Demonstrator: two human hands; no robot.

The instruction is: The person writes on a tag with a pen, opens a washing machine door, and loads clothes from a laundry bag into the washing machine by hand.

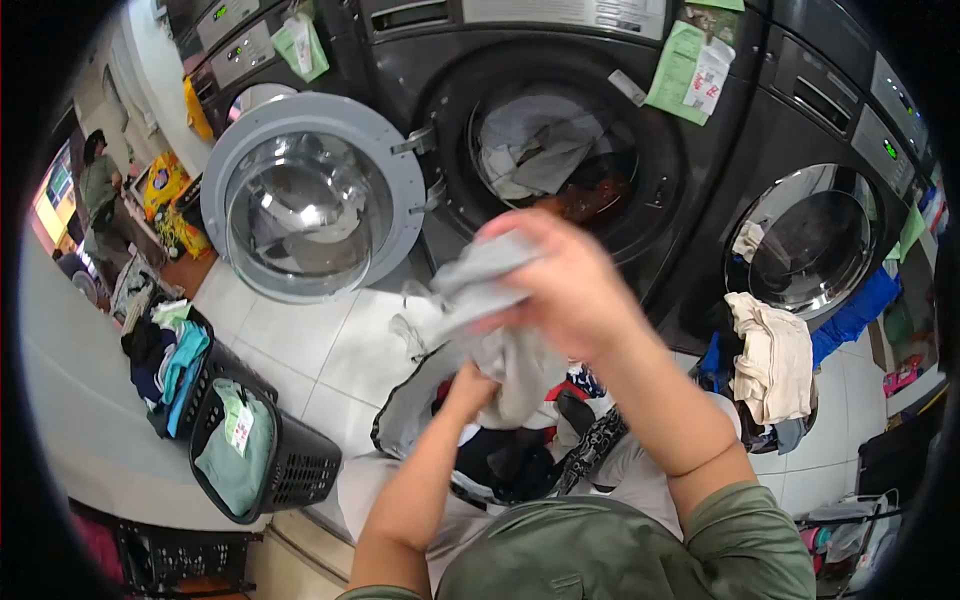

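Light grey cloth (515, 375) hangs between my two hands, above a basket of mixed clothes (505, 460) between my knees. My right hand (560, 285), blurred by motion, grips the upper part of the cloth. Lower down, my left hand (470, 390) is closed on the same cloth. In front of me is a dark front-loading washer (660, 190) with its round door (385, 200) swung open to the left. Inside its drum lie grey and white clothes (550, 150).
Black baskets with clothes (305, 470) stand at the left on the tiled floor (345, 350). At the right, folded cream cloth (770, 360) tops another pile before a closed washer (810, 240). A person (98, 185) stands far left.
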